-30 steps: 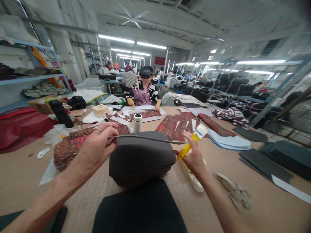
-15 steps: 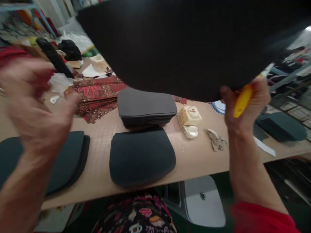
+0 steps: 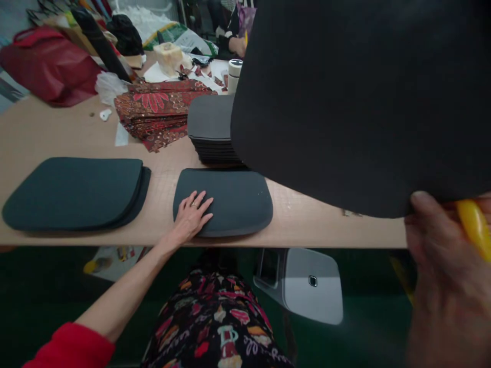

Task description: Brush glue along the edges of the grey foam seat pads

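My left hand (image 3: 191, 215) lies with spread fingers on the left part of a dark green-grey rounded panel (image 3: 238, 199) at the table's front edge. Close to the camera, my right hand (image 3: 441, 235) pinches the lower edge of a large black panel (image 3: 345, 102), held up and filling the upper right. A yellow-handled tool (image 3: 473, 225) is also in that hand; its working end is hidden. Behind the panel under my left hand stands a stack of grey panels (image 3: 210, 120), partly covered by the raised one. More dark panels (image 3: 76, 191) lie overlapped at the left.
Red floral fabric pieces (image 3: 153, 110) lie beyond the panels. A red bag (image 3: 51, 66), a dark roll (image 3: 102, 46) and a white bottle (image 3: 234, 74) are farther back. Below the table edge is a grey-white lidded bin (image 3: 314, 291). Another person's hand (image 3: 238, 46) shows at the back.
My left hand has come down from the air onto the middle panel. My right hand has moved right and nearer the camera, carrying the black panel and the yellow-handled tool.
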Tool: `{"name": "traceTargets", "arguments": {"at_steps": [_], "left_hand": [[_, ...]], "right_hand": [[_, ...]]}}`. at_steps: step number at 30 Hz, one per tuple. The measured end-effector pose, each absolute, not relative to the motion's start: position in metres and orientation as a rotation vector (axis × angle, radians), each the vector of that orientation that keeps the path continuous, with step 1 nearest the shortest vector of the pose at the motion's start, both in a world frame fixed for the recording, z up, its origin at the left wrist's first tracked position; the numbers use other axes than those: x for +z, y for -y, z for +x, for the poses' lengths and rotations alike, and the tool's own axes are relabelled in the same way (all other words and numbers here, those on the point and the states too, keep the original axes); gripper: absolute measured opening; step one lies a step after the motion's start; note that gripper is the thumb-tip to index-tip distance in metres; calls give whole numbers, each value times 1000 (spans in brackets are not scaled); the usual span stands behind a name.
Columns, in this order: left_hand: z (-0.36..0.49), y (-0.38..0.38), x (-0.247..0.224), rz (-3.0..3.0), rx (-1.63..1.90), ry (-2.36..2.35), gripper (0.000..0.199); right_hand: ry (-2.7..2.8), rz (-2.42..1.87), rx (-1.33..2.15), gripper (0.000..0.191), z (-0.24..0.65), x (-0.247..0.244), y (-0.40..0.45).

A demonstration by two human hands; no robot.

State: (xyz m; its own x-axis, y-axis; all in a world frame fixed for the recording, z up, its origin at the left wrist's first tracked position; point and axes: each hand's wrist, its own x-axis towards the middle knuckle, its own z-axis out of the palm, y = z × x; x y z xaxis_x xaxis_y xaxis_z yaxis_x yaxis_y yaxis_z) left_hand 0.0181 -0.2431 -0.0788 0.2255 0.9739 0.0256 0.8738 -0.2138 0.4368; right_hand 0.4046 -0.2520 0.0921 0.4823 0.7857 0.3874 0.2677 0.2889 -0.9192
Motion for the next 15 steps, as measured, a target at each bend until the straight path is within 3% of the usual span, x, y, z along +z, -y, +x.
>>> {"name": "traceTargets", "arguments": {"at_steps": [4, 9, 10, 13, 15], "left_hand": [[13, 228, -63, 1846, 791, -1712, 41], [-10, 240, -17, 1341, 1102, -1507, 78], [-14, 246, -8, 1164, 1167, -1389, 78], [-21, 260, 8, 856, 1235, -1184, 51], [-24, 265, 5, 836, 1217, -1222, 54]], "right_hand": [[1088, -1248, 642, 34, 389, 68, 263], [975, -1358, 977, 40, 359, 29, 262], [990, -1359, 1034, 40, 352, 22, 260], [1080, -1351, 1129, 37, 338, 0, 252], [1166, -1388, 1126, 38, 333, -13, 245]]}}
